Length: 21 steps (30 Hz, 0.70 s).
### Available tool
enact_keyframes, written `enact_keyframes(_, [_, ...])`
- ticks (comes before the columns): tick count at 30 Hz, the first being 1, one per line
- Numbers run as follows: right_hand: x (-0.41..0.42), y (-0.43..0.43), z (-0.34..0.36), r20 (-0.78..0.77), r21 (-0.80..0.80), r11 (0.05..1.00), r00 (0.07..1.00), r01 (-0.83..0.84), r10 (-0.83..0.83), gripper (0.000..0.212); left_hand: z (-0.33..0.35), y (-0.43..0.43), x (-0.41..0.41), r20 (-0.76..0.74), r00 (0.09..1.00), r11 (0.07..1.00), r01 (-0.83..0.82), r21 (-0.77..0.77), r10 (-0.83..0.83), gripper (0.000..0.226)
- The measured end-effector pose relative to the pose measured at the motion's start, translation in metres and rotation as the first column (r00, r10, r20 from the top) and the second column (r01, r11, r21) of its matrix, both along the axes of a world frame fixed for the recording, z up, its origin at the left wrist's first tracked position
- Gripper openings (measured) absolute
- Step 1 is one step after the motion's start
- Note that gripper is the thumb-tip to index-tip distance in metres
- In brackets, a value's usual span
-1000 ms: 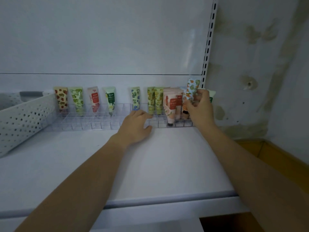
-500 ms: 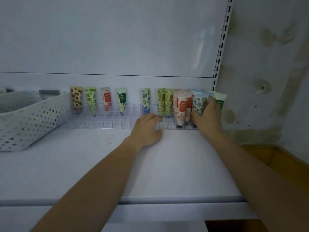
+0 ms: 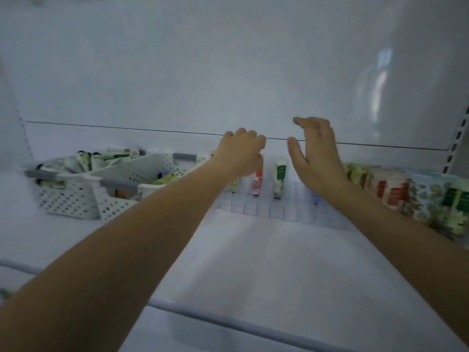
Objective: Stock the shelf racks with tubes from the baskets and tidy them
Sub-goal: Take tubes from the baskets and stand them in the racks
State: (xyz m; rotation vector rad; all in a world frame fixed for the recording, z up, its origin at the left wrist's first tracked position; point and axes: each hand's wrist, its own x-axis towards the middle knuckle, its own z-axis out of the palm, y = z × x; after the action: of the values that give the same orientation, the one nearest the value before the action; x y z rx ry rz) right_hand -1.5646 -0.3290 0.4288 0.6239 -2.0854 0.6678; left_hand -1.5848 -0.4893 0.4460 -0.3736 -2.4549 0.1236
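1. The back panel [image 3: 228,72] is seen as a smooth white sheet with a glossy finish, and a bright reflection is carried at its upper right.
2. The shelf [image 3: 253,262] is shown as a smooth white board, mostly matt with a faint sheen.
3. The rack [image 3: 264,207] is made of clear, glossy plastic moulded into a grid of small cells.
4. The baskets [image 3: 66,199] are made of matt white plastic pierced with round holes; smooth grey handles [image 3: 119,185] are fitted on the rims.
5. The tubes [image 3: 279,179] are seen as plastic with a printed, slightly shiny skin.
6. The slotted strip [image 3: 456,138] is seen as pale painted metal, though it is blurred.
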Motion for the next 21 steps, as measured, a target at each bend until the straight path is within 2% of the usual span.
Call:
enact_keyframes(5, [-0.016,-0.103,0.005,0.188,0.11,0.978,0.97,-0.176,0.153,0.039,0.026,-0.136,0.011,0.18,0.972,0.977,-0.176,0.117,0.153,0.029])
enact_keyframes(8, [-0.028,-0.15,0.006,0.37,0.15,0.962,0.916,-0.226,0.158,0.032,0.028,-0.196,0.013,0.279,0.95,0.96,-0.2,0.198,0.141,0.022])
enact_keyframes(13, [-0.047,-0.196,0.006,0.596,0.258,0.941,0.802,-0.218,0.022,0.039,0.024,-0.246,0.005,0.445,0.895,0.969,-0.099,0.225,-0.012,0.019])
enact_keyframes(17, [-0.055,-0.213,0.003,0.666,0.326,0.919,0.744,-0.222,-0.057,0.033,0.018,-0.252,-0.014,0.497,0.853,0.966,0.034,0.255,-0.161,0.022])
enact_keyframes(21, [-0.059,-0.215,0.006,0.695,0.399,0.887,0.708,-0.233,-0.127,0.029,0.01,-0.238,-0.042,0.61,0.759,0.971,0.125,0.204,-0.226,0.032])
